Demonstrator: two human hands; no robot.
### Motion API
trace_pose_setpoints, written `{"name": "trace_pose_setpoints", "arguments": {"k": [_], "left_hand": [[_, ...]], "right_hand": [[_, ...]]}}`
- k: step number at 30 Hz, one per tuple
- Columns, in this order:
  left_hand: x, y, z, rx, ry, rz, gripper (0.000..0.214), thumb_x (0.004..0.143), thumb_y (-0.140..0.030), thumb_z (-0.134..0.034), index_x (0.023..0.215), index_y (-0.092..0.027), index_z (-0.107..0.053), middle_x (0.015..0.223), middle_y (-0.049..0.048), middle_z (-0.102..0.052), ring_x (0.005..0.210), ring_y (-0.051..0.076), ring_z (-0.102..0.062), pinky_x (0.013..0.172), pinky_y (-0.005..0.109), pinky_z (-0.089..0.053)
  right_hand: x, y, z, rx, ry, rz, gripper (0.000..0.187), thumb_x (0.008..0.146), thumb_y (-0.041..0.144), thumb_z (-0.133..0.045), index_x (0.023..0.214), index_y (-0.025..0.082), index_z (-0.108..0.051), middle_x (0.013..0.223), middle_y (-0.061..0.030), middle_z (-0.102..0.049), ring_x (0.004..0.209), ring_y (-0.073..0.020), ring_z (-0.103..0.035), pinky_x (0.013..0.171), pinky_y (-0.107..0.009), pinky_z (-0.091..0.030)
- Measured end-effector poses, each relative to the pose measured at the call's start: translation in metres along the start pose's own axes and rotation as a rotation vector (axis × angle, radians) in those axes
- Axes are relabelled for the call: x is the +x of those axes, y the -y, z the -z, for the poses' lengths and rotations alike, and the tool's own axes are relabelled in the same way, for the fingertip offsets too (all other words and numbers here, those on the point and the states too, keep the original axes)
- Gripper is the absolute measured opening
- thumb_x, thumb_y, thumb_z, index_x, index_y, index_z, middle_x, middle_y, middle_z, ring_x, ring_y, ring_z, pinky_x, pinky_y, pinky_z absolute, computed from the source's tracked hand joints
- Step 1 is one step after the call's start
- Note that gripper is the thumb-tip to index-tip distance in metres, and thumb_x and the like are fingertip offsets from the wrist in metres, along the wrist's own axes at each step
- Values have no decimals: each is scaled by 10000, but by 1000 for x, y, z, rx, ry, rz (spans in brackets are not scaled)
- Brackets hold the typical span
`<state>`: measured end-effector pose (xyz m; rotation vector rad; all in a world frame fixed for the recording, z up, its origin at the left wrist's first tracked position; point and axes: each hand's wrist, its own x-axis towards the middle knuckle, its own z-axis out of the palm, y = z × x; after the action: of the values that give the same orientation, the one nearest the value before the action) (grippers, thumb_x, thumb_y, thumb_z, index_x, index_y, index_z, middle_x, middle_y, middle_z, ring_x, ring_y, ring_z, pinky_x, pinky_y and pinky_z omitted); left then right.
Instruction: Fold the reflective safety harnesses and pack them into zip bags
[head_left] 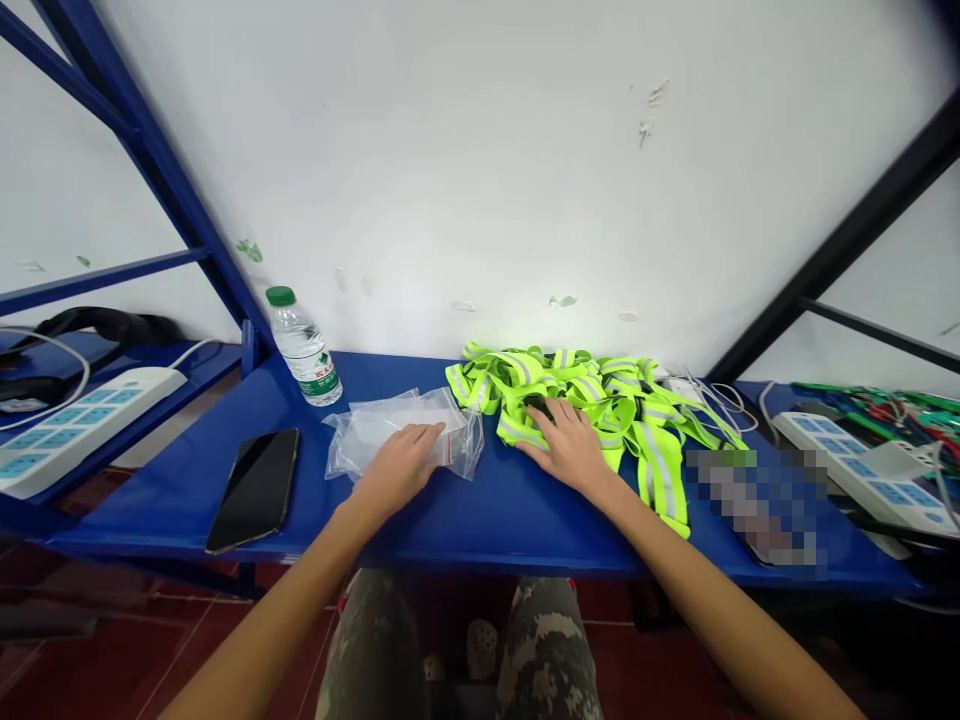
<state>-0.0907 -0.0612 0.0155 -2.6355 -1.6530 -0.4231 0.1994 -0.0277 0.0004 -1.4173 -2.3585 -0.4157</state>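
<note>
My left hand lies over a small stack of clear zip-lock bags, its fingers stretched out across the plastic. To the right is a tangled pile of neon yellow-green reflective straps with silver stripes. My right hand rests on the front left part of this pile, fingers spread. Something dark shows among the straps by its fingertips, too small to make out. One strap end hangs forward toward the front edge of the blue table.
A water bottle with a green cap stands at the back left. A black phone lies before it. A blurred-out item is at right. White power strips sit on both sides. Blue metal posts rise at left.
</note>
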Motion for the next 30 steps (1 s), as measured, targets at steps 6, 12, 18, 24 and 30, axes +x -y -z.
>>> {"name": "trace_pose_setpoints", "arguments": {"k": [6, 12, 18, 24, 30], "left_hand": [[4, 1, 7, 184, -174, 116, 395, 885, -258, -484, 1252, -165, -595, 1258, 172, -603, 1244, 347, -480, 1087, 555, -321], [3, 28, -5, 125, 77, 308, 863, 791, -776, -407, 1402, -169, -450, 1539, 220, -320, 1419, 492, -203, 1045, 756, -134], [-25, 37, -10, 31, 133, 235, 747, 871, -724, -332, 1375, -192, -477, 1547, 166, -346, 1439, 424, -236, 1103, 684, -155], [-28, 21, 8, 146, -3, 224, 432, 910, -500, -460, 1172, -201, -630, 1373, 171, -545, 1389, 429, -332, 1095, 717, -144], [25, -37, 32, -50, -293, 89, 315, 826, -142, -484, 1102, -133, -636, 1175, 162, -639, 1230, 349, -499, 1106, 548, -309]], "right_hand": [[47, -11, -36, 3, -143, -150, 367, 940, 408, -502, 1191, 175, -635, 1209, -167, -621, 1136, -328, -511, 882, -458, -416], [53, -3, -26, 207, 43, -105, 641, 825, 608, -597, 1290, 166, -603, 1363, -165, -555, 1272, -347, -475, 1025, -510, -371], [43, -2, 2, 342, 6, -105, 545, 949, 553, -426, 1251, 156, -644, 1285, -167, -617, 1237, -300, -539, 996, -426, -429], [24, 8, -4, 186, -187, -88, 326, 976, 336, -431, 1102, 199, -698, 1212, -117, -660, 1223, -295, -510, 987, -469, -376], [8, 13, 0, 139, -432, -189, 255, 901, 325, -531, 1094, 231, -668, 1303, -112, -610, 1282, -322, -466, 1031, -530, -287]]}}
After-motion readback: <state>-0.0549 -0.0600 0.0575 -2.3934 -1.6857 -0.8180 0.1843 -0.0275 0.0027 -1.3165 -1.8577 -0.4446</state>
